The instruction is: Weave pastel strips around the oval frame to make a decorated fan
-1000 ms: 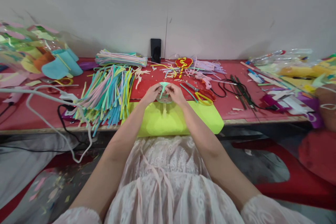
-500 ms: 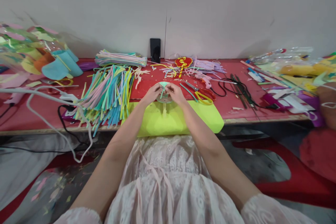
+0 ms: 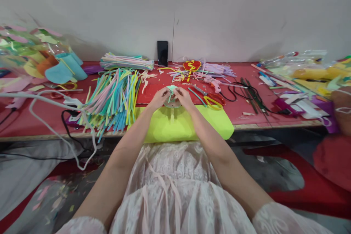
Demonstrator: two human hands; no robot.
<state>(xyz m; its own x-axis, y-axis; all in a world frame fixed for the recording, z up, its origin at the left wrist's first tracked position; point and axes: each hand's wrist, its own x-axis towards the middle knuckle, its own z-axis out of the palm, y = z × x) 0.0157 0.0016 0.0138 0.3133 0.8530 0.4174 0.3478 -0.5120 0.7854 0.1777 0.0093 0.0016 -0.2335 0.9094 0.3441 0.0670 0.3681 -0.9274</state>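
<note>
My left hand [image 3: 160, 98] and my right hand [image 3: 183, 97] meet over the red work surface, fingertips pinched close together. Between them is a thin light green strip [image 3: 170, 97], with both hands' fingers closed on it. Just beneath lies a round, pale green see-through piece [image 3: 172, 104], partly covered by my fingers. A short pale stem [image 3: 172, 114] runs from it toward me over a bright yellow-green sheet [image 3: 175, 129]. Scissors with red and yellow handles [image 3: 214, 101] rest to the right of my right hand, beside a loose teal strip [image 3: 197, 96].
A big pile of pastel strips [image 3: 112, 97] lies left. Behind it is another bundle [image 3: 127, 61]. A phone [image 3: 162, 53] leans on the partition. A red and yellow ornament [image 3: 191, 65] lies among lilac strips [image 3: 219, 68]. White cable [image 3: 34, 108] hangs at left; a person's arm [image 3: 341, 111] shows at right.
My hands stay in nearly the same place. The fingers have shifted slightly around the light green strip, and its visible end sits a little differently.
</note>
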